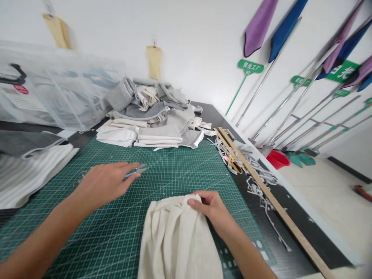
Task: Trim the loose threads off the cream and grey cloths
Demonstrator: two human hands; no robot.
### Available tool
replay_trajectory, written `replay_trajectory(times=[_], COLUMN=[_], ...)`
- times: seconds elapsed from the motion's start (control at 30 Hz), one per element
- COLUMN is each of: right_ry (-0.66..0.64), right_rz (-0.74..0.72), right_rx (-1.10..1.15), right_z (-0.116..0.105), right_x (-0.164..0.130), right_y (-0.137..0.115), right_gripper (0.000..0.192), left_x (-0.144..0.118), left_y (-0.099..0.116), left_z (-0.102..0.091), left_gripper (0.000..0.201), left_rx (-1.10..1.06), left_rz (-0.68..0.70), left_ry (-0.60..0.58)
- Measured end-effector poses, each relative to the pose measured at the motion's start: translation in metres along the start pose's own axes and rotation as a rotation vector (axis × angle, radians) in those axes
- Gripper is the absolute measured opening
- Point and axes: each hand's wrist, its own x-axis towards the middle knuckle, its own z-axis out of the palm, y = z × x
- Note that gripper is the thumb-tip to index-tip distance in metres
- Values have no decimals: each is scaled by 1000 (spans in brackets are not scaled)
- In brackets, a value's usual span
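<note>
A heap of folded grey and cream fabric pieces (151, 116) sits at the far edge of the green gridded cutting mat (180, 166) (beside it, a long wooden ruler (261, 186)); a clear plastic storage bin (55, 93) stands far left.

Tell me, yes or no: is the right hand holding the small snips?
No, the right hand pinches the top edge of the cream cloth, while the small snips lie under the left hand's fingertips.

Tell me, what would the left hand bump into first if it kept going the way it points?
Probably the small snips right at the left hand's fingertips; they already look touched. Beyond lies bare green cutting mat.
</note>
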Motion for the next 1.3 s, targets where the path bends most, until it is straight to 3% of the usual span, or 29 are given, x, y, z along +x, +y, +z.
replay_trajectory(times=[0.13, 0.4, 0.67, 0.9, 1.1, 1.3], right_ry=[96, 184, 394, 594, 651, 611], right_rz=[-36, -141, -266, -399, -484, -521], right_rx=[32, -31, -214, -378, -453, -659], right_z=[-4, -7, -21, -19, -17, -15], right_x=[0, -1, 2, -2, -35, -104], right_y=[0, 4, 9, 17, 21, 27], right_gripper=[30, 35, 35, 36, 34, 25], left_x=[3, 9, 14, 10, 9, 9], left_y=[2, 13, -2, 8, 10, 9], left_z=[2, -1, 6, 3, 3, 11], left_gripper=[47, 58, 72, 68, 62, 54], left_rx=[196, 13, -137, -155, -143, -124], left_rz=[62, 57, -13, 25, 70, 130], left_ry=[-52, -8, 4, -16, -19, -57])
